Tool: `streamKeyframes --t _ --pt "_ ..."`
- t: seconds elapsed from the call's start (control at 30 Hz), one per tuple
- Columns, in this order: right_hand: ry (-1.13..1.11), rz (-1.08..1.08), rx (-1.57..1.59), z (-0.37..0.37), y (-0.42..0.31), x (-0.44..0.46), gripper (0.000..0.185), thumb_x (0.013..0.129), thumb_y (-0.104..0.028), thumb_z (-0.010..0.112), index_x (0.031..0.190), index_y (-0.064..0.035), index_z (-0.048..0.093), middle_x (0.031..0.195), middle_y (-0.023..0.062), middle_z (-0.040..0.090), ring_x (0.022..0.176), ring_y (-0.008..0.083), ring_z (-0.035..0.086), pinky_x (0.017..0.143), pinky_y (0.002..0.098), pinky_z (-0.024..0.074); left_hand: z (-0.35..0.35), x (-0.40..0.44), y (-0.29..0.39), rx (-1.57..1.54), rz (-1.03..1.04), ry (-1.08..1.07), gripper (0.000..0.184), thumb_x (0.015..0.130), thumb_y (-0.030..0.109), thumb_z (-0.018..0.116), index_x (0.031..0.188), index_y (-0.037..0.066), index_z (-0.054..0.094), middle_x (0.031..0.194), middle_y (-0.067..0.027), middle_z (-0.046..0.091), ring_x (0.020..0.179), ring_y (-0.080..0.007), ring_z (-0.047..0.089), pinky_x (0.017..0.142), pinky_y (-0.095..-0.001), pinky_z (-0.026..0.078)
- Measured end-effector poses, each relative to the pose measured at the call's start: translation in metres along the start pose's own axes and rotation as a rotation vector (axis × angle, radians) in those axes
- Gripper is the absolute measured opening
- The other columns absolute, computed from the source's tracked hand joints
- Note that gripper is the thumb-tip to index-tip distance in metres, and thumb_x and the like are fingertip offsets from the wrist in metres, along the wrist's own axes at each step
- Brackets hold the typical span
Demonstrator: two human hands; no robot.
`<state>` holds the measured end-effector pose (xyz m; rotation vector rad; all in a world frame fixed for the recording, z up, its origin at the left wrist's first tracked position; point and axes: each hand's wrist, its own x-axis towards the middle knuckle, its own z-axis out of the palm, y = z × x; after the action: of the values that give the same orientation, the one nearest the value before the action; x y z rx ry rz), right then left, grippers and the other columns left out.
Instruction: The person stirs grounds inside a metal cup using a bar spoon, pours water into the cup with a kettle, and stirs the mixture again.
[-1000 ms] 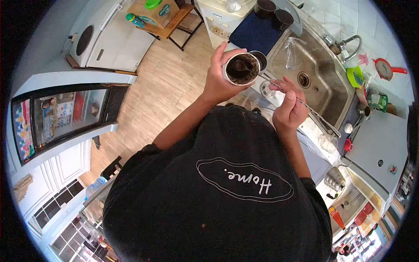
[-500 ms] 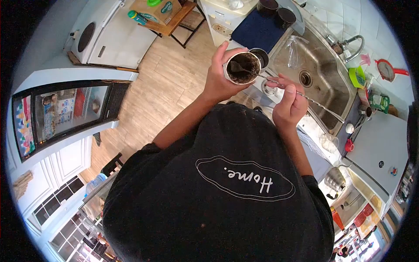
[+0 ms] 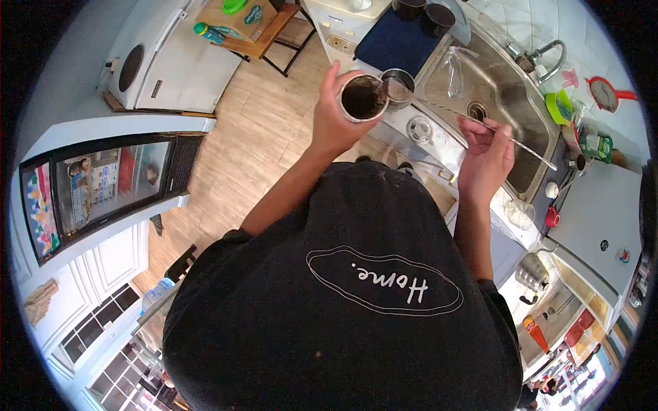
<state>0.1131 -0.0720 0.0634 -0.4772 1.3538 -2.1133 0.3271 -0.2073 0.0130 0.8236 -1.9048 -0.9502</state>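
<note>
The left hand is wrapped around a cup, whose mouth, showing dark contents, faces up. The right hand pinches a long metal spoon by its handle; the spoon's far end blurs near the cup, to the right of the left hand. A dark container is just beside the cup. A round metal piece lies on the table between the hands. The sink is beyond the right hand, and the kettle is nearer the body.
</note>
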Motion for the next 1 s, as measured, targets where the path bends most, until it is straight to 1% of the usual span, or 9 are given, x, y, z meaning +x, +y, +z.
streamKeyframes --t 0.1,0.13,0.27,0.33,0.47,0.57,0.77,0.9,1.0 --pt "0.066 -0.04 -0.084 -0.006 -0.005 0.009 0.033 0.11 -0.026 0.039 0.106 0.0029 0.055 0.088 0.0249 0.072 0.092 0.037 0.072 0.093 0.0464 0.0551 -0.001 -0.003 -0.004 -0.008 -0.014 0.046 0.119 0.068 0.01 0.093 0.152 -0.002 0.009 0.134 -0.0216 0.057 0.12 -0.0278 0.061 0.104 -0.0399 0.049" --pt "0.059 -0.046 -0.088 -0.01 -0.003 0.012 0.033 0.111 -0.025 0.039 0.106 0.0028 0.055 0.089 0.0242 0.072 0.093 0.0353 0.072 0.093 0.0444 0.0548 -0.002 -0.004 -0.004 -0.003 -0.022 0.05 0.119 0.068 0.01 0.093 0.152 -0.002 0.009 0.133 -0.0215 0.057 0.12 -0.0277 0.061 0.104 -0.0397 0.049" --pt "0.0 -0.11 -0.249 -0.015 0.016 0.021 0.032 0.111 -0.024 0.039 0.107 0.0029 0.056 0.092 0.0217 0.072 0.094 0.031 0.072 0.095 0.041 0.0538 0.001 -0.009 -0.01 0.009 -0.038 0.071 0.116 0.068 0.012 0.092 0.151 -0.003 0.013 0.132 -0.0199 0.059 0.119 -0.0289 0.063 0.102 -0.0386 0.05" --pt "-0.045 -0.131 -0.302 -0.016 0.029 0.022 0.032 0.11 -0.023 0.039 0.106 0.0033 0.056 0.094 0.0201 0.072 0.095 0.0279 0.072 0.096 0.0387 0.053 0.0 -0.011 -0.009 0.018 -0.036 0.045 0.118 0.069 0.01 0.092 0.152 -0.002 0.01 0.133 -0.021 0.057 0.121 -0.028 0.061 0.103 -0.0389 0.05" --pt "-0.13 -0.131 -0.579 -0.008 0.033 0.013 0.034 0.109 -0.02 0.041 0.103 0.0065 0.061 0.097 0.0154 0.07 0.096 0.0228 0.07 0.096 0.0354 0.052 -0.004 -0.011 -0.01 0.013 -0.038 0.052 0.119 0.07 0.009 0.092 0.152 -0.002 0.007 0.133 -0.0216 0.055 0.121 -0.0275 0.06 0.105 -0.0389 0.05" --pt "-0.151 -0.142 -0.498 -0.011 0.037 0.012 0.033 0.109 -0.018 0.041 0.104 0.0069 0.063 0.097 0.015 0.069 0.097 0.0241 0.071 0.095 0.0358 0.0525 -0.009 -0.01 -0.006 -0.009 -0.104 0.07 0.119 0.07 0.008 0.092 0.153 -0.001 0.006 0.133 -0.0215 0.055 0.121 -0.0275 0.06 0.105 -0.0387 0.05" --pt "-0.002 -0.107 -0.337 -0.001 0.015 0.01 0.035 0.109 -0.019 0.039 0.106 0.0072 0.062 0.097 0.0161 0.069 0.095 0.0271 0.072 0.095 0.0399 0.054 -0.008 -0.009 -0.011 0.011 -0.076 0.046 0.12 0.07 0.01 0.092 0.153 -0.001 0.005 0.133 -0.022 0.055 0.121 -0.0277 0.06 0.105 -0.0386 0.05" --pt "0.01 -0.173 -0.249 0.0 -0.001 0.004 0.034 0.11 -0.022 0.042 0.105 0.007 0.058 0.098 0.0178 0.068 0.093 0.0276 0.073 0.092 0.0396 0.0557 -0.004 -0.006 -0.009 -0.009 -0.049 0.013 0.121 0.07 0.01 0.092 0.153 -0.002 0.005 0.135 -0.0221 0.055 0.122 -0.0274 0.06 0.105 -0.0386 0.05" --pt "-0.013 -0.217 -0.227 0.003 -0.013 -0.006 0.032 0.11 -0.021 0.042 0.105 0.0064 0.058 0.101 0.0213 0.069 0.092 0.0276 0.073 0.091 0.0398 0.0557 -0.002 0.0 -0.004 -0.062 -0.039 -0.02 0.122 0.069 0.01 0.092 0.153 -0.002 0.005 0.136 -0.0221 0.055 0.124 -0.0273 0.059 0.105 -0.0386 0.05"
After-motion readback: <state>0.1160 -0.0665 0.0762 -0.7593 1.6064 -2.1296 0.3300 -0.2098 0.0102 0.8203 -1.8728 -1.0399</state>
